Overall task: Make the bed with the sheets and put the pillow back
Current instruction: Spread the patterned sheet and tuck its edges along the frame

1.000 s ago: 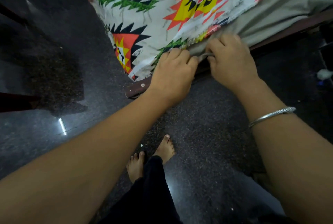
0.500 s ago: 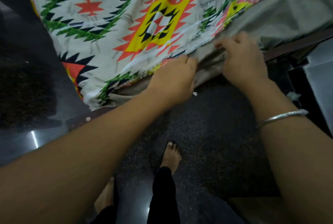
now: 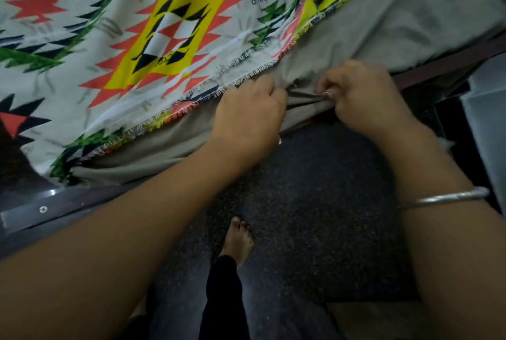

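Observation:
A patterned sheet (image 3: pixel 169 33) in white, red, yellow, green and black covers the bed, its frayed edge running diagonally. Below it hangs a plain grey sheet (image 3: pixel 383 27) over the side of the bed. My left hand (image 3: pixel 246 117) grips a bunch of the grey sheet at the bed's edge, fingers curled under. My right hand (image 3: pixel 361 98) pinches the same grey fabric just to the right, a fold stretched between the two hands. No pillow is in view.
The dark wooden bed frame (image 3: pixel 443 65) runs under the sheets, with a screw at its left end. Dark polished floor (image 3: pixel 315 202) lies below, where my bare foot (image 3: pixel 238 238) stands. A pale box-like object (image 3: pixel 487 126) sits at the right edge.
The view has shifted right along the bed edge and closer. Both hands have moved along the grey sheet's edge and still grip it, now a little further apart.

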`<control>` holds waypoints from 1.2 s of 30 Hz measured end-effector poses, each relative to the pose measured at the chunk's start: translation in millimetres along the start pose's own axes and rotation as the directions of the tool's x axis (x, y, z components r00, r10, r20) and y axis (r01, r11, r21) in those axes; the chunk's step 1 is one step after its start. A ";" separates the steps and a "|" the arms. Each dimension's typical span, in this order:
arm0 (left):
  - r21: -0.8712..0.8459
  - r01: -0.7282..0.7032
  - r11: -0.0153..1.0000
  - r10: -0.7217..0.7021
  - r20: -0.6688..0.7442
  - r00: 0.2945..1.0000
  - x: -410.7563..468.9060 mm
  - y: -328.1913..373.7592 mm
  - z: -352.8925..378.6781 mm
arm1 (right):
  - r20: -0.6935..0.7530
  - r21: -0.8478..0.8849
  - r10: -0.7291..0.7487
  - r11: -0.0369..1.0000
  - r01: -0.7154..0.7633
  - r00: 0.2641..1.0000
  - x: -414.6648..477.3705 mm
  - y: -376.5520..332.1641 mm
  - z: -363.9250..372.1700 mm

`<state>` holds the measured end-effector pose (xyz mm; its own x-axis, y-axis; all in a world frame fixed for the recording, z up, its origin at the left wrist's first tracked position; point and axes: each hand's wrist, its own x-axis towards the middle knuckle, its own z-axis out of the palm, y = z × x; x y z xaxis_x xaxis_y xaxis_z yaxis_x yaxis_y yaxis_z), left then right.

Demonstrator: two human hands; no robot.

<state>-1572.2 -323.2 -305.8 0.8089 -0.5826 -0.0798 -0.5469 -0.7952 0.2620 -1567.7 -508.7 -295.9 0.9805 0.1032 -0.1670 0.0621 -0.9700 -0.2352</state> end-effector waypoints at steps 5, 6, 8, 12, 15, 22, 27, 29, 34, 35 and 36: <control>-0.018 -0.048 0.999 0.046 -0.070 0.996 9.8 4.0 1.0 | -0.018 -0.022 -0.080 0.997 0.079 0.997 1.5 2.5 -10.0; -0.033 -0.055 0.998 0.053 -0.063 0.997 12.3 7.4 -1.6 | -0.005 -0.033 -0.090 0.995 0.090 0.996 1.2 2.6 -8.5; -0.035 -0.004 0.999 0.005 0.027 1.000 14.3 16.4 -6.0 | 0.054 -0.028 -0.076 0.997 0.078 0.996 1.3 0.8 -10.2; 0.006 0.090 0.996 -0.088 0.303 0.949 15.3 34.8 -11.7 | 0.252 -0.014 -0.067 0.997 0.073 0.965 -0.9 0.3 -12.5; -0.058 0.122 0.991 -0.086 0.428 0.900 22.8 34.1 -15.5 | 0.401 -0.074 0.006 0.997 0.025 0.916 3.0 -6.6 -9.9; -0.154 0.191 0.969 -0.078 0.545 0.835 47.9 27.8 -27.9 | 0.483 -0.199 0.101 0.980 -0.003 0.870 26.0 -8.1 2.0; 0.104 0.124 0.987 -0.152 0.333 0.931 1.3 28.9 -31.2 | 0.377 -0.253 0.021 0.964 0.081 0.926 6.8 -7.1 3.0; 0.186 0.143 0.972 -0.192 0.279 0.941 -17.9 21.4 -35.0 | 0.323 -0.255 0.048 0.966 0.038 0.945 5.5 -10.0 2.8; 0.076 0.260 0.963 -0.269 0.397 0.878 -42.6 -16.0 -48.0 | 0.265 -0.248 -0.067 0.959 0.135 0.962 -0.8 -46.9 3.4; 0.048 0.273 0.961 -0.267 0.427 0.864 -47.5 -21.5 -50.1 | 0.270 -0.201 -0.099 0.967 0.156 0.958 -4.3 -58.6 5.6; 0.031 0.285 0.958 -0.268 0.450 0.852 -53.1 -26.4 -50.2 | 0.260 -0.162 -0.140 0.969 0.186 0.955 -8.5 -69.9 8.9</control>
<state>-1589.8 -262.9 -260.2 0.7383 -0.3584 -0.5714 -0.2997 -0.9332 0.1981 -1582.1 -439.8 -286.5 0.8796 0.2914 -0.3760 0.2723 -0.9566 -0.1042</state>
